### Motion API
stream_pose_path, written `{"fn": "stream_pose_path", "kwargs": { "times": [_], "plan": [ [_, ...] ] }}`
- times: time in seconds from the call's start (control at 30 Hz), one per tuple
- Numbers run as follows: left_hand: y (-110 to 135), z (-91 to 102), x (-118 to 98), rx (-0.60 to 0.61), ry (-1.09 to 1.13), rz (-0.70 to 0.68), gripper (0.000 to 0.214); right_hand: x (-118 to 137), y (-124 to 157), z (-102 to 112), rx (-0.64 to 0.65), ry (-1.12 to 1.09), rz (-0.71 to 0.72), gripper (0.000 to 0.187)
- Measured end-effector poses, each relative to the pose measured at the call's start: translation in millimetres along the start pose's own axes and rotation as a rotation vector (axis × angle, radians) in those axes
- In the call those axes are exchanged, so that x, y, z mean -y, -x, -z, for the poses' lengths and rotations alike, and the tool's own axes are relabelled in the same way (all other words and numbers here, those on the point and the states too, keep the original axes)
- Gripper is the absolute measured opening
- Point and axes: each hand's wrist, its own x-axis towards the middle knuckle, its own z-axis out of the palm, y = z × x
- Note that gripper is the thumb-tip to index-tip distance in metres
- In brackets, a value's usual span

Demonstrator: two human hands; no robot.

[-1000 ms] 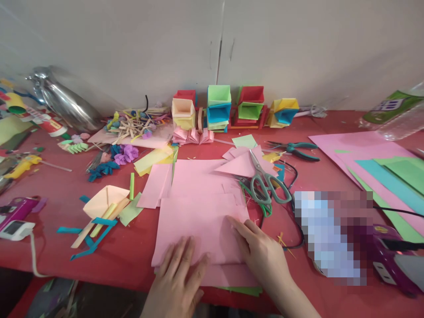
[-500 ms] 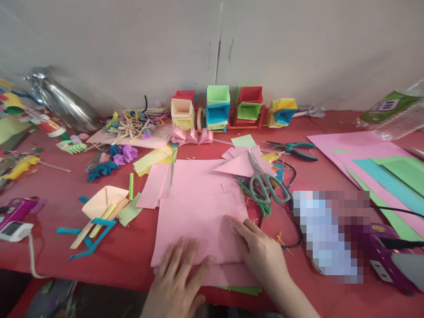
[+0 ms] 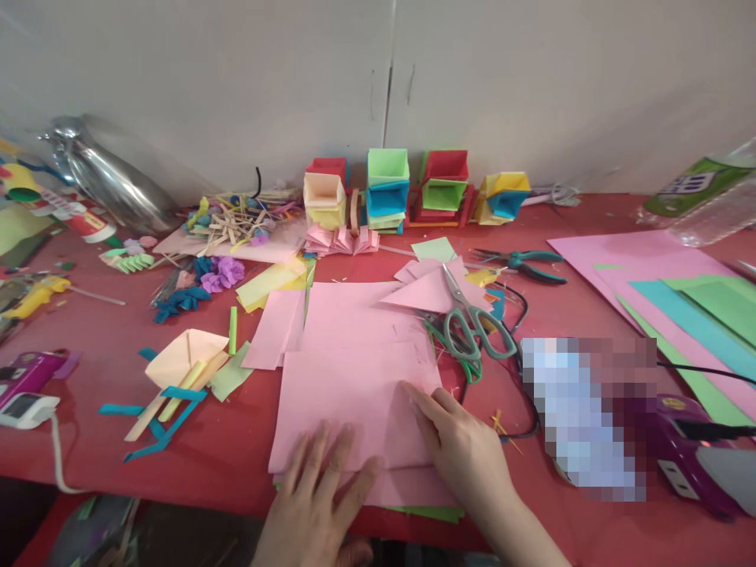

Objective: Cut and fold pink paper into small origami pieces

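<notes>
A sheet of pink paper (image 3: 348, 386), which looks folded over, lies over other pink paper at the front of the table. My left hand (image 3: 316, 488) rests on its lower left part, fingers spread and flat. Against its right side lies my right hand (image 3: 466, 449), the index finger stretched out over the paper and the other fingers partly bent; neither hand grasps anything. Grey-handled scissors (image 3: 478, 327) lie just beyond my right hand, on pink scraps (image 3: 416, 290). Green sheets (image 3: 428, 513) peek out under the near edge.
Folded paper boxes (image 3: 387, 197) stand along the wall. Pliers (image 3: 535, 264) and colored sheets (image 3: 655, 291) lie to the right, near a plastic bottle (image 3: 709, 189). A metal jug (image 3: 118, 181), paper flowers (image 3: 221, 274), blue strips (image 3: 171, 429) and a purple glue gun (image 3: 29, 374) are left.
Both hands keep nearly the same place on the pink paper. The left fingers appear slightly more spread, and the whole view has shifted a little.
</notes>
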Motion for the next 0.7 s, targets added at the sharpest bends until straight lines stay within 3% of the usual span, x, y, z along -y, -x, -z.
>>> {"fn": "stream_pose_path", "kwargs": {
  "times": [0.13, 0.23, 0.33, 0.5, 0.7],
  "plan": [
    [-1, -0.3, 5, -0.021, -0.022, -0.08, 0.09, 9, 7, 9, -0.17, -0.033, 0.086, 0.025],
    [-1, -0.1, 8, -0.029, -0.042, -0.122, 0.095, 20, 22, 7, -0.224, -0.243, 0.329, 0.022],
    [-2, 0.7, 8, -0.027, -0.046, -0.109, 0.093, 26, 40, -4, -0.152, -0.352, 0.472, 0.027],
    [-3, 3.7, 6, -0.007, -0.057, -0.093, 0.09, 22, 57, -15, -0.128, -0.337, 0.416, 0.033],
    [1, 3.0, 7, -0.003, -0.055, -0.096, 0.093, 10, 65, -8, -0.195, -0.266, 0.362, 0.038]
  ]
}}
